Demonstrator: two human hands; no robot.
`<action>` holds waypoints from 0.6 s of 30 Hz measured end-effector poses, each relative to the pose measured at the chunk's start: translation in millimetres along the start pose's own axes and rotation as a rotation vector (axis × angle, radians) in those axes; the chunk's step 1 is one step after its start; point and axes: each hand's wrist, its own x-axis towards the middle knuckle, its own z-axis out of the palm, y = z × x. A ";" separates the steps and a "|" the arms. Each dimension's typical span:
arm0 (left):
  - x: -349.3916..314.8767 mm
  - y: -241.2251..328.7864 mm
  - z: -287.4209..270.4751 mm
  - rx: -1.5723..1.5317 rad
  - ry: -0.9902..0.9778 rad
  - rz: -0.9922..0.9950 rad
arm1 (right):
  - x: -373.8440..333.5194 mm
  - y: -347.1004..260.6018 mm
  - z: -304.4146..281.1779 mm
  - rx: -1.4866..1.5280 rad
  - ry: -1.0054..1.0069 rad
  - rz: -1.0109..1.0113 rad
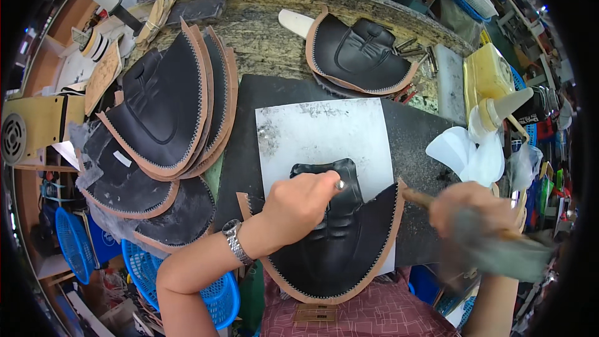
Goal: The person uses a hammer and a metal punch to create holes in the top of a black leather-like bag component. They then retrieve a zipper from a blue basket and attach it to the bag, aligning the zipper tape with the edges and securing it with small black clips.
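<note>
The left hand (299, 203) is closed in a fist around a slim metal tool (339, 185), whose bright end shows beside the thumb, above a black leather piece (327, 265) with brown, zigzag-cut edging. That piece lies at the near side of the surface (265, 43), partly over a smudged white sheet (321, 128), which rests on a dark mat (240, 125). The right hand (471, 209), blurred, is curled around a wooden-handled tool (419, 198), the handle sticking out on its left; a grey-green mass below is too blurred to make out. A metal-banded watch (234, 241) circles the left wrist. Similar black pieces (165, 103) are stacked to the left, and others (362, 56) lie at the far right, near small metal rods (409, 50). A yellowish container (490, 78) stands beyond the right hand.
</note>
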 end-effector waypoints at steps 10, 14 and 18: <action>14.6 2.8 -5.2 -0.628 -0.078 -0.485 | -37.8 12.3 4.8 -0.158 -0.218 0.382; 5.4 -0.5 -2.5 -0.191 0.012 -0.134 | -17.9 -6.5 -9.5 0.012 -0.115 0.265; 1.2 3.1 9.2 -0.051 0.106 0.197 | -31.6 7.1 2.8 0.320 0.007 -0.074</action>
